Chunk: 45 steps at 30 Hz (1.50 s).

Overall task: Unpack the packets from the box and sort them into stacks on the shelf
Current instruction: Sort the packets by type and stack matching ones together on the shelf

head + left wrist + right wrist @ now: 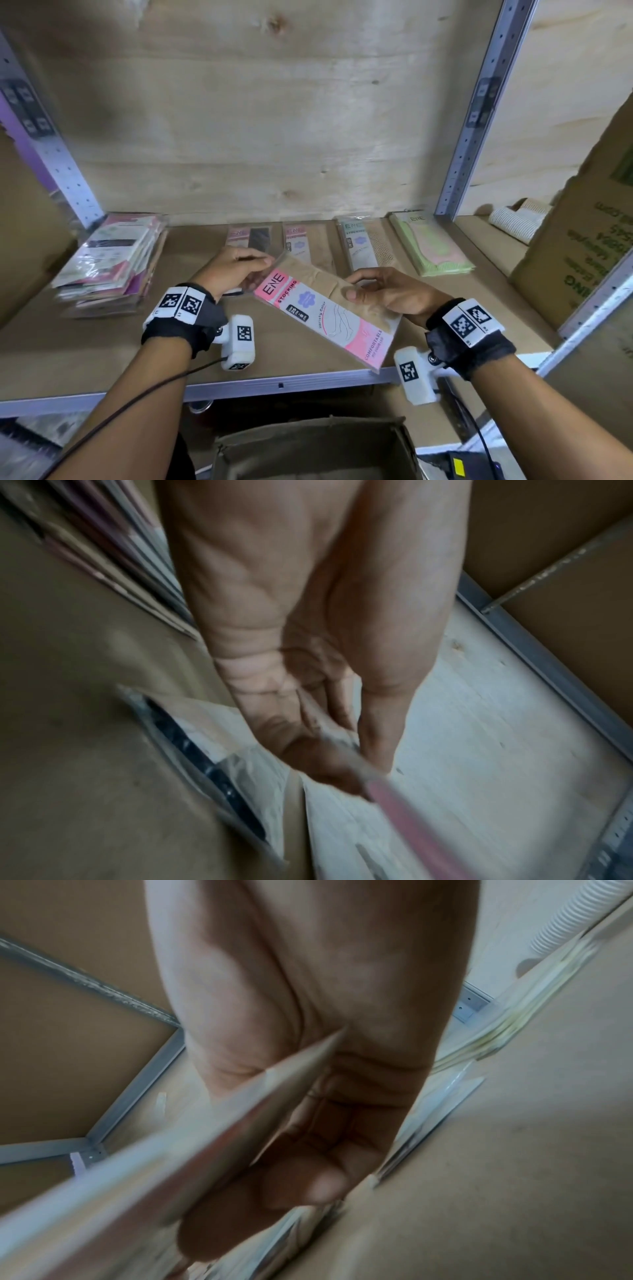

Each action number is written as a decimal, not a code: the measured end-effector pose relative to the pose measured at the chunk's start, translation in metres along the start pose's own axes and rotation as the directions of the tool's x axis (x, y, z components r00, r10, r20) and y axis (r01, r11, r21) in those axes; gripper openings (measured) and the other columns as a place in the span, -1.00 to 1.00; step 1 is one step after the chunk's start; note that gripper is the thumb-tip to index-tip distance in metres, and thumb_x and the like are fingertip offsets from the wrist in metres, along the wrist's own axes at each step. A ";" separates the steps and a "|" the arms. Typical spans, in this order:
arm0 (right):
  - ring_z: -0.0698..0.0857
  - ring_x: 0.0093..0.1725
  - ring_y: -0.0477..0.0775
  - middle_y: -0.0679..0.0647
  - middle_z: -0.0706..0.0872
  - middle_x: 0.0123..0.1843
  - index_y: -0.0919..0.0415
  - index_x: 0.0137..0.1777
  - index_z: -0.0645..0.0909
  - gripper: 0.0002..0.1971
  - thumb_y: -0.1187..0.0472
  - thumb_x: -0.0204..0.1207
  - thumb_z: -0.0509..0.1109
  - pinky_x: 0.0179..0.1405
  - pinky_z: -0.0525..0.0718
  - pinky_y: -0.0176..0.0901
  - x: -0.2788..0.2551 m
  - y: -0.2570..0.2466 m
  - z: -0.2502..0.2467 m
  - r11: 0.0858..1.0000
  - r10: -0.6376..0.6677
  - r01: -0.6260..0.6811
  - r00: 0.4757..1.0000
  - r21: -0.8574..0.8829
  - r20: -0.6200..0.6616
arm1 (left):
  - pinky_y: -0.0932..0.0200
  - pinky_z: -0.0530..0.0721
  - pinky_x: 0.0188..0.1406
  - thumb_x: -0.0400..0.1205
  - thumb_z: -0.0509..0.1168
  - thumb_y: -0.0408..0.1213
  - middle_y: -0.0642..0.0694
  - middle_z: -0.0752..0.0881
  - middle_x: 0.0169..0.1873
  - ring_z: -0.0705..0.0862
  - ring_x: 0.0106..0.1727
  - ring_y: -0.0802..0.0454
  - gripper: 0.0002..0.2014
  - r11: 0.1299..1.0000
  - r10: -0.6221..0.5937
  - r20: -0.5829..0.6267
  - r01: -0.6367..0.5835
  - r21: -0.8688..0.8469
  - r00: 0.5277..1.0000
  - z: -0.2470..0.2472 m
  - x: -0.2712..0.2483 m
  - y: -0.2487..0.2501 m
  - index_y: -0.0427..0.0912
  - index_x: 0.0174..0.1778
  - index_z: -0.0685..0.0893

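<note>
— While the open cardboard box (308, 452) sits lowest in the head view, beneath both wrists, what are the hands doing?

— Both grip one pink ENE stocking packet (325, 308), held tilted above the shelf (102, 359). The left hand (236, 267) pinches its far upper corner, thumb on top and fingers under. The right hand (387, 291) clamps the packet's right edge, thumb pressed on its face.

— Do the wrist views agree?

— Yes, though both are blurred. The left wrist view shows the left hand (308, 696) with the packet's edge (394, 804) running between thumb and fingers; the right wrist view shows the packet (171, 1150) crossing the right hand (325, 1123) with fingers curled beneath.

— And past the hands?

— Left of the left hand, a mixed pile of packets (109, 263) leans on the shelf. Beyond the fingers, four stacks lie in a row near the plywood back: a pink-and-dark one (250, 236), a pink-and-beige one (301, 240), a grey one (359, 243), and a green one (431, 246). Far right of the right hand stands a printed carton (582, 246).
</note>
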State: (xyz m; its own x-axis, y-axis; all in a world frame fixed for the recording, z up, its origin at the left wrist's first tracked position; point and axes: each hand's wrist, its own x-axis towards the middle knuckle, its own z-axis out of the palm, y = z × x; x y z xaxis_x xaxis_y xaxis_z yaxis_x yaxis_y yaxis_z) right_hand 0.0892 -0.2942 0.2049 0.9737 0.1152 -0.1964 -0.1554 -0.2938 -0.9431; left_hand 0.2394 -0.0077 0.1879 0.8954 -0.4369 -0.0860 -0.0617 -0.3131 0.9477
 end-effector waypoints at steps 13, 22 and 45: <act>0.64 0.20 0.69 0.58 0.70 0.21 0.46 0.27 0.60 -0.66 0.27 0.58 0.44 0.10 0.46 0.29 -0.009 -0.004 0.006 0.997 -0.062 0.060 0.997 0.053 0.046 | 0.23 0.60 -0.52 0.64 0.27 0.22 -0.12 0.71 -0.53 0.64 -0.53 -0.01 -0.53 0.985 -0.034 -0.018 0.030 -0.173 0.999 0.003 -0.028 0.021 -0.12 -0.35 0.59; 0.76 0.09 0.34 0.50 0.75 0.17 0.47 0.24 0.60 -0.71 0.29 0.61 0.42 0.12 0.64 0.11 -0.013 -0.007 0.013 0.987 -0.118 0.110 0.991 0.121 0.063 | 0.29 0.29 -0.68 0.70 0.21 0.19 0.01 0.51 -0.75 0.31 -0.75 0.17 -0.42 0.927 -0.073 0.150 0.122 -0.354 0.986 0.004 -0.042 0.017 -0.05 -0.57 0.73; 0.85 -0.21 0.20 0.41 0.80 0.10 0.21 -0.05 0.47 -0.77 0.30 0.53 0.52 -0.46 0.75 -0.13 0.031 -0.021 0.043 0.851 0.035 0.173 0.924 0.496 -0.382 | 0.44 0.58 -0.51 0.75 0.31 -0.14 0.17 0.81 -0.44 0.69 -0.51 0.35 -0.78 0.925 -0.018 -0.223 -0.069 -0.375 0.975 0.080 -0.045 0.026 -0.21 -0.02 0.77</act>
State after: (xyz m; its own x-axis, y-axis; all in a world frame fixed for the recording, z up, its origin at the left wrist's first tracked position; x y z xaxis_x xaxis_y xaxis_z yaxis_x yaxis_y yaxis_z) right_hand 0.1159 -0.2436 0.2075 0.9574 -0.2660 -0.1121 -0.0466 0.2410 -0.9694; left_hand 0.1626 -0.0637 0.1913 0.9722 -0.2321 -0.0320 0.0463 0.0565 0.9973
